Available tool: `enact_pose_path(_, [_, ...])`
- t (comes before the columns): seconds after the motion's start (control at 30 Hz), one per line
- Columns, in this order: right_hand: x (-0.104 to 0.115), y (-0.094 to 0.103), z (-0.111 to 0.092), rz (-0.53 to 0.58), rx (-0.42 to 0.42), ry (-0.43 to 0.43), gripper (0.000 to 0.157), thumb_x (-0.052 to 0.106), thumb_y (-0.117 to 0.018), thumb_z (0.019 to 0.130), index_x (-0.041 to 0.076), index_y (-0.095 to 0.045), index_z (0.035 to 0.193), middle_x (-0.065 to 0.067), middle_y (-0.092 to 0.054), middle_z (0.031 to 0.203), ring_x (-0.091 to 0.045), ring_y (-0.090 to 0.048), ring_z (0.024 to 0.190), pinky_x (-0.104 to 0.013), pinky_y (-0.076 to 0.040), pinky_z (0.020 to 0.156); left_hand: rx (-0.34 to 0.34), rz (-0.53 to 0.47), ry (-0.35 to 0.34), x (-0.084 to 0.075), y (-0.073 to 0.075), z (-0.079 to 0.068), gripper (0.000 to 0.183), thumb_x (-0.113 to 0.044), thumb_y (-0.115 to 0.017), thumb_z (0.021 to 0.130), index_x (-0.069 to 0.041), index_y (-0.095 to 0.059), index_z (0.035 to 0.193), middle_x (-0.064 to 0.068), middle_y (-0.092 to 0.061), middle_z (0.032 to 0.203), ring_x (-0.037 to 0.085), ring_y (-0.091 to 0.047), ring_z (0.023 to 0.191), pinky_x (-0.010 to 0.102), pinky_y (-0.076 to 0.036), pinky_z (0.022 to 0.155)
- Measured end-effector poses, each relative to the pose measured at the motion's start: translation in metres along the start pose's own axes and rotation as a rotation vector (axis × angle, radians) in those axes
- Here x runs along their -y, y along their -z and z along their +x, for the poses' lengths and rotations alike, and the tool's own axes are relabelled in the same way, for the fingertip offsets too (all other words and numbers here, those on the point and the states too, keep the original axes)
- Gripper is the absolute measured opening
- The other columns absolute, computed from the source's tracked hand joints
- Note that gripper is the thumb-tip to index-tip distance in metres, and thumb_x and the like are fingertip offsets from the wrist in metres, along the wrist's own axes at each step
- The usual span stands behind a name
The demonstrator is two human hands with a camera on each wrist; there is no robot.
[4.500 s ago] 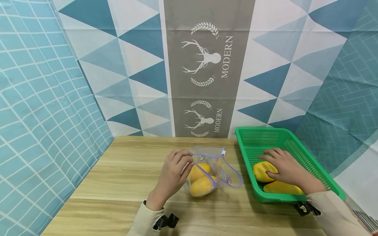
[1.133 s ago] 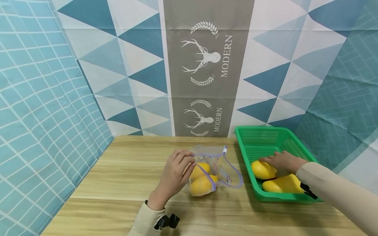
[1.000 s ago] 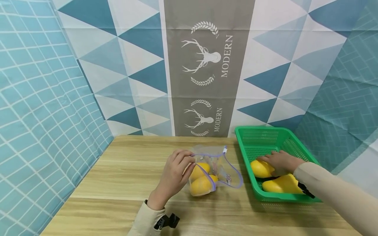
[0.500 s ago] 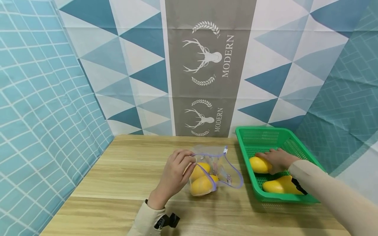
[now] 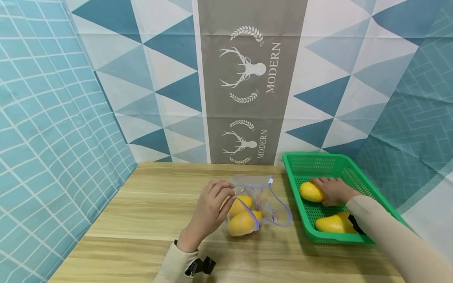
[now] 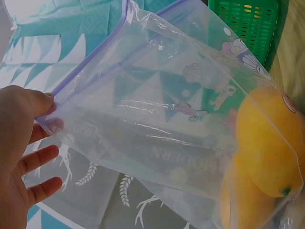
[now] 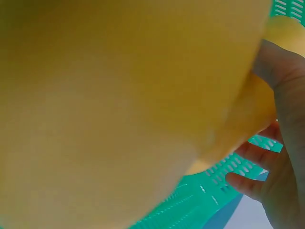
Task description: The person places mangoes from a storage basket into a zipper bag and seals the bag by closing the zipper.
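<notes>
My left hand (image 5: 209, 208) pinches the purple-edged mouth of a clear zip bag (image 5: 260, 196) on the table. Two yellow mangoes (image 5: 244, 223) lie inside the bag. In the left wrist view, thumb and forefinger hold the corner of the bag (image 6: 143, 107), while the other fingers (image 6: 45, 191) stay spread; one mango (image 6: 267, 138) shows a green stem end. My right hand (image 5: 334, 191) grips a mango (image 5: 310, 192) in the green basket (image 5: 295, 198). A second basket mango (image 5: 332, 223) lies nearer me; a large blurred mango (image 7: 105, 109) fills much of the right wrist view.
The wood-grain table (image 5: 148, 220) runs up to a patterned backdrop (image 5: 247, 86). A blue tiled sheet (image 5: 53, 137) borders the left side. The basket's raised rim (image 5: 343, 238) stands at the right, beside the bag.
My right hand has moved back in the basket, away from me, carrying one mango apart from the other. The left hand and the bag have stayed nearly still.
</notes>
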State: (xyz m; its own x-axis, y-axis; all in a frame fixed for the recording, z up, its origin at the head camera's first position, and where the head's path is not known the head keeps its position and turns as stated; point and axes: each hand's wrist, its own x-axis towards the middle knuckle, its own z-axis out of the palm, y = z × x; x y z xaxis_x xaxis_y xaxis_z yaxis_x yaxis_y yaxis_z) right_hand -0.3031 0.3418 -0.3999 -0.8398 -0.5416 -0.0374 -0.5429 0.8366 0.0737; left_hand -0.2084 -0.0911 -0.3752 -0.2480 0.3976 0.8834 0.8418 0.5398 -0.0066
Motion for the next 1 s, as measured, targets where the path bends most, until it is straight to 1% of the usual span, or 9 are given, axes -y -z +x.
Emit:
enact_pose_path(0.2, [-0.004, -0.008, 0.001, 0.007, -0.030, -0.018, 0.082, 0.017, -0.086, 0.076, 0.001, -0.037, 0.140, -0.025, -0.052, 0.118, -0.046, -0.056, 0.094, -0.064, -0.046, 0.075, 0.004, -0.001, 0.004, -0.001, 0.000, -0.001, 0.024, -0.023, -0.050, 0.106, -0.008, -0.064, 0.093, 0.008, -0.064, 0.105, 0.027, -0.058, 0.102, 0.042, -0.049, 0.080])
enact_pose_path(0.43, [-0.006, -0.016, 0.003, -0.026, -0.069, 0.006, 0.086, 0.012, -0.089, 0.073, 0.002, -0.036, 0.140, -0.022, -0.051, 0.115, -0.041, -0.054, 0.089, -0.057, -0.047, 0.067, 0.006, -0.001, 0.002, -0.001, 0.000, -0.001, 0.014, -0.018, -0.057, 0.102, -0.008, -0.064, 0.093, 0.007, -0.063, 0.105, 0.027, -0.058, 0.102, 0.042, -0.049, 0.079])
enact_pose_path(0.53, [-0.006, -0.016, 0.003, -0.023, -0.077, 0.012, 0.085, 0.010, -0.088, 0.073, 0.002, -0.035, 0.140, -0.022, -0.051, 0.114, -0.041, -0.054, 0.090, -0.057, -0.047, 0.067, 0.005, -0.006, 0.002, 0.000, 0.000, -0.001, 0.014, -0.017, -0.058, 0.102, -0.008, -0.064, 0.093, 0.008, -0.064, 0.105, 0.027, -0.058, 0.102, 0.043, -0.050, 0.080])
enact_pose_path(0.77, [-0.005, -0.015, 0.000, 0.009, -0.070, -0.002, 0.082, 0.005, -0.085, 0.076, 0.003, -0.035, 0.141, -0.021, -0.050, 0.115, -0.041, -0.053, 0.094, -0.060, -0.046, 0.072, 0.006, -0.003, -0.002, -0.001, 0.000, 0.000, 0.022, -0.022, -0.051, 0.106, -0.009, -0.063, 0.093, 0.007, -0.064, 0.105, 0.027, -0.058, 0.102, 0.043, -0.049, 0.080])
enact_pose_path(0.9, [-0.005, -0.014, -0.001, 0.021, -0.060, 0.005, 0.081, 0.004, -0.083, 0.077, 0.001, -0.035, 0.142, -0.021, -0.050, 0.113, -0.041, -0.053, 0.094, -0.059, -0.047, 0.071, 0.008, 0.001, 0.002, -0.002, 0.000, -0.001, 0.024, -0.024, -0.049, 0.107, -0.009, -0.063, 0.093, 0.007, -0.063, 0.105, 0.027, -0.058, 0.102, 0.043, -0.049, 0.080])
enact_pose_path(1.0, [-0.007, -0.013, -0.002, 0.005, -0.062, 0.015, 0.080, 0.004, -0.084, 0.077, 0.000, -0.035, 0.140, -0.022, -0.050, 0.112, -0.042, -0.053, 0.093, -0.058, -0.047, 0.070, 0.009, 0.006, 0.005, -0.002, 0.000, -0.001, 0.025, -0.025, -0.048, 0.107, -0.010, -0.063, 0.094, 0.007, -0.063, 0.105, 0.027, -0.058, 0.102, 0.043, -0.049, 0.079])
